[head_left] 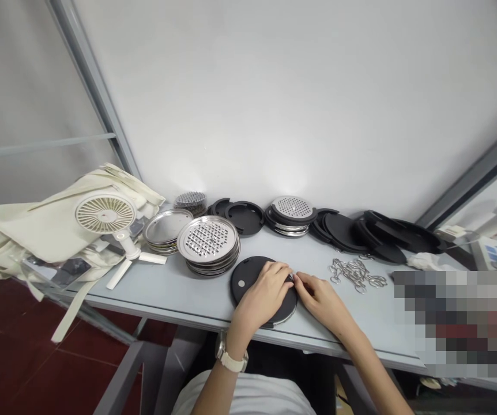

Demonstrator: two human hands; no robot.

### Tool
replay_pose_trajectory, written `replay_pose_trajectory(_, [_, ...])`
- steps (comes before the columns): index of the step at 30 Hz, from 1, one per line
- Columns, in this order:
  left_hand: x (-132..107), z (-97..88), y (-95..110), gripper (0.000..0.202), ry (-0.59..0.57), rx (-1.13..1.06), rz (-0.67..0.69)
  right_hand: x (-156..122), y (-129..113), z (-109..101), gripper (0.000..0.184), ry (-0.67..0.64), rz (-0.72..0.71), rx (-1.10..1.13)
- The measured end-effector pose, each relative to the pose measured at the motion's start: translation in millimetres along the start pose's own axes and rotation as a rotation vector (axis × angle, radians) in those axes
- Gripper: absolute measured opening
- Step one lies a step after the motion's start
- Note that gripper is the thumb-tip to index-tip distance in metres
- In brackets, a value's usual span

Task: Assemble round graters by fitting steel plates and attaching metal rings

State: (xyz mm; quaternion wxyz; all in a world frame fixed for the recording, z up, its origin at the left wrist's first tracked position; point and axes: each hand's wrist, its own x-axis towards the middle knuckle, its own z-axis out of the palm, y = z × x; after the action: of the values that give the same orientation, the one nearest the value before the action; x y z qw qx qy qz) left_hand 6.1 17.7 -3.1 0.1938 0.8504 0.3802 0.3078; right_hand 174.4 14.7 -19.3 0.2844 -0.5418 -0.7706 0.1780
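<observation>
A round black disc lies flat on the grey table, with a small silver dot near its left side. My left hand rests on top of the disc and covers its right half. My right hand comes in from the right, its fingertips pinched at the disc's edge. A small metal part shows between the two hands, mostly hidden by my fingers. A loose pile of silver chain links lies just right of my right hand, not touching it.
Stacks of perforated steel discs and black rings line the table's back against the white wall. A cream fan lies on cloth at the left. The table's front edge runs close below my wrists.
</observation>
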Motion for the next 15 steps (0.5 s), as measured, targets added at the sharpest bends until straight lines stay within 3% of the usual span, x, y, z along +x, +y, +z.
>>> replay_pose_trajectory(15, [1.6, -3.4, 3.2, 0.019, -0.028, -0.026, -0.018, -0.8, 1.4, 1.6, 0.031, 0.01, 0.047, 0.03])
